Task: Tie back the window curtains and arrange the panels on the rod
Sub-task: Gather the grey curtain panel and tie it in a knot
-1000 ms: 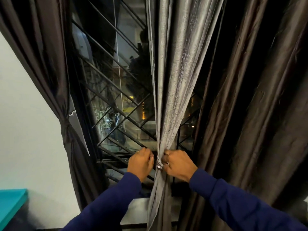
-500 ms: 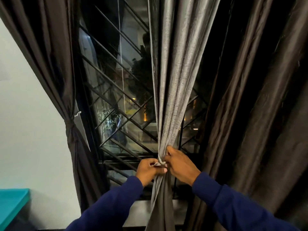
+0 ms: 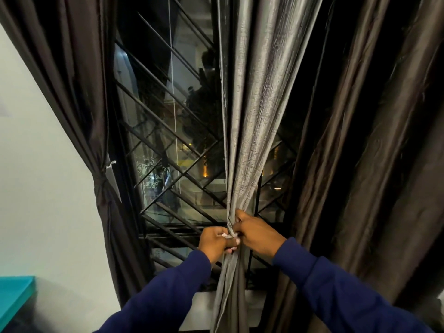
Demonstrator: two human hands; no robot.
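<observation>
A grey textured curtain panel [image 3: 252, 116] hangs in the middle of the window, gathered into a narrow bunch at its waist. A thin tie band [image 3: 230, 230] wraps that bunch. My left hand [image 3: 215, 243] is closed on the band's pale end at the left of the bunch. My right hand [image 3: 258, 233] grips the band and the gathered cloth from the right. A dark brown panel [image 3: 72, 80] at the left is cinched by its own tie [image 3: 101, 181]. Another dark brown panel [image 3: 372, 164] hangs loose at the right. The rod is out of view.
Behind the curtains is a window with a black diagonal grille [image 3: 168, 140] and a thin cord [image 3: 174, 92] hanging down. A white wall [image 3: 36, 176] fills the left, with a teal surface [image 3: 14, 292] at the lower left. A pale sill [image 3: 199, 306] lies below.
Both hands have closed in tighter on the gathered grey panel. My left hand now grips the tie end just below the wrap; my right hand presses against the bunch.
</observation>
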